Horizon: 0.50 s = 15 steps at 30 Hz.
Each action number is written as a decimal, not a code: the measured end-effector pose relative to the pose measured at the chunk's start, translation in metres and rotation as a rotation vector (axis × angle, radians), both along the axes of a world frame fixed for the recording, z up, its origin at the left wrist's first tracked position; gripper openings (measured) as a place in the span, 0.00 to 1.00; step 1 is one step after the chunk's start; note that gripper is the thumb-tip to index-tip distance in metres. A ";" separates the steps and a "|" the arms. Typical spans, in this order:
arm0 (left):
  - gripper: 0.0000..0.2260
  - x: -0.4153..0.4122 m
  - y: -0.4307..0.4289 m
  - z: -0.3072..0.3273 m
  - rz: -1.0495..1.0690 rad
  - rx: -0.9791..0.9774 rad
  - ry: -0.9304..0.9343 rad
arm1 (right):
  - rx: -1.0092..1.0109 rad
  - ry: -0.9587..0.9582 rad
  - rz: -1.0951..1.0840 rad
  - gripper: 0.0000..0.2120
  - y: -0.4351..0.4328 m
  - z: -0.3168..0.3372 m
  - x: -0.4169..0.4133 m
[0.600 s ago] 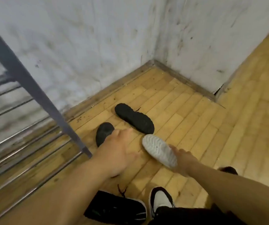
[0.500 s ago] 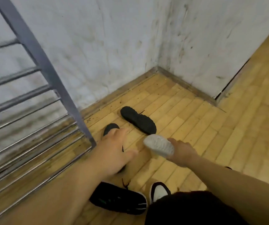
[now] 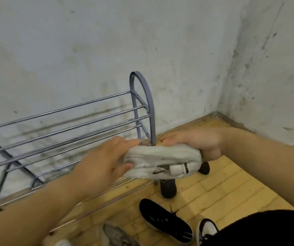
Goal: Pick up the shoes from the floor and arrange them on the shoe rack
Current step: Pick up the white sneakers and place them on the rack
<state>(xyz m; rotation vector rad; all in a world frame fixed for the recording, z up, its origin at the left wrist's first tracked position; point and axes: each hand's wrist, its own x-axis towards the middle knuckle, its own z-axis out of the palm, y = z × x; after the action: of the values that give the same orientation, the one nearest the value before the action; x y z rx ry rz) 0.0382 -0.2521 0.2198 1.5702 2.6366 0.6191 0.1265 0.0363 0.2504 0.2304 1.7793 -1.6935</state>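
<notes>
Both hands hold one white, worn sneaker [image 3: 162, 161] in the air, near the middle of the picture. The left hand [image 3: 105, 160] grips one end of it, with the fingers [image 3: 124, 142] curled over the top and the thumb pressing from below. The right hand [image 3: 195, 141] grips the other end, with its fingers wrapped tight around the shoe. The shoe lies on its side between them.

Just behind the shoe, at 12 o'clock from it, stands the grey metal shoe rack with thin silver bars [image 3: 71, 121]. Its bars run off toward 9 o'clock. The rack stands against a dirty white wall [image 3: 107, 41].

On the yellow wooden floor [image 3: 231, 183], at 6 o'clock from the held shoe, a black shoe [image 3: 168, 189] pokes out from under it. Another small black piece [image 3: 204, 168] shows at 4 o'clock, partly hidden. Nearer the person, at 6 o'clock, lies a black sneaker with green marks [image 3: 165, 222]. Beside it, at 5 o'clock, is a black and white shoe [image 3: 207, 229]. A grey shoe [image 3: 116, 235] lies at 7 o'clock, blurry.
</notes>
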 end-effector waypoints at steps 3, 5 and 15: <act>0.21 0.005 -0.038 0.012 0.041 0.086 0.013 | -0.081 0.009 -0.022 0.26 -0.031 -0.006 -0.005; 0.21 0.009 -0.060 0.003 0.101 0.165 -0.067 | -0.030 0.061 -0.104 0.21 -0.050 -0.014 0.001; 0.20 -0.016 -0.102 -0.012 0.314 0.249 -0.435 | 0.665 0.783 0.140 0.52 -0.089 -0.020 0.006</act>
<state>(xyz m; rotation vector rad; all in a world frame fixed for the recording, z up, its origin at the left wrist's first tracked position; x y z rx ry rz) 0.0218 -0.3537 0.2078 0.9134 2.5450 1.1890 0.1321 -0.0524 0.2305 -0.3242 2.8256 -1.0884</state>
